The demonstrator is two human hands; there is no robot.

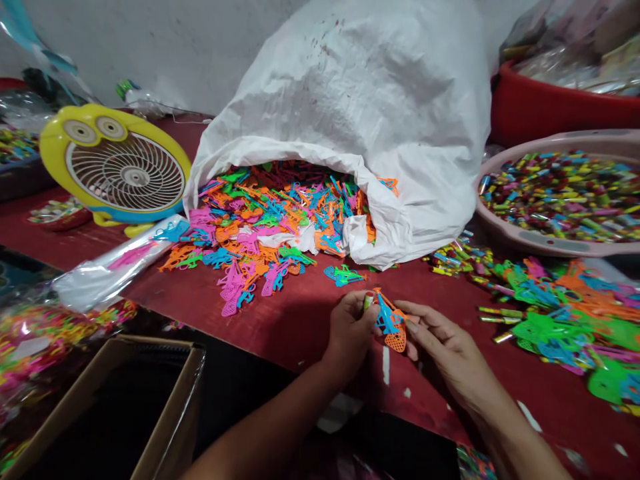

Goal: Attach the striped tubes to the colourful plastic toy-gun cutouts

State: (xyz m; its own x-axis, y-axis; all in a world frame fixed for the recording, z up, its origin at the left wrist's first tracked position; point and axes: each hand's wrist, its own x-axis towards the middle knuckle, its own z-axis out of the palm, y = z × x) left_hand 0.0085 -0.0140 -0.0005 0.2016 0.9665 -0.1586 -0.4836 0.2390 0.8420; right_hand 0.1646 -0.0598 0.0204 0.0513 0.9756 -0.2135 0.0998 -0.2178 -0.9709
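My left hand (351, 328) grips a small striped tube (369, 302) at the top of an orange-and-blue plastic toy (391, 325). My right hand (440, 340) pinches that toy from the right, so the two hands meet above the red table (280, 333). Just beyond them lies a heap of bright plastic toys (265, 217), spilling from a white woven sack (340, 87). A second spread of toys (560, 307) sits to the right of my right hand. Neither hand touches these heaps.
A pale pink basin (565, 248) of coloured tubes stands at the right, with a red tub (540, 110) behind it. A yellow cartoon-shaped fan (115, 163) stands at the left. An open cardboard box (165, 413) sits below the table's near edge.
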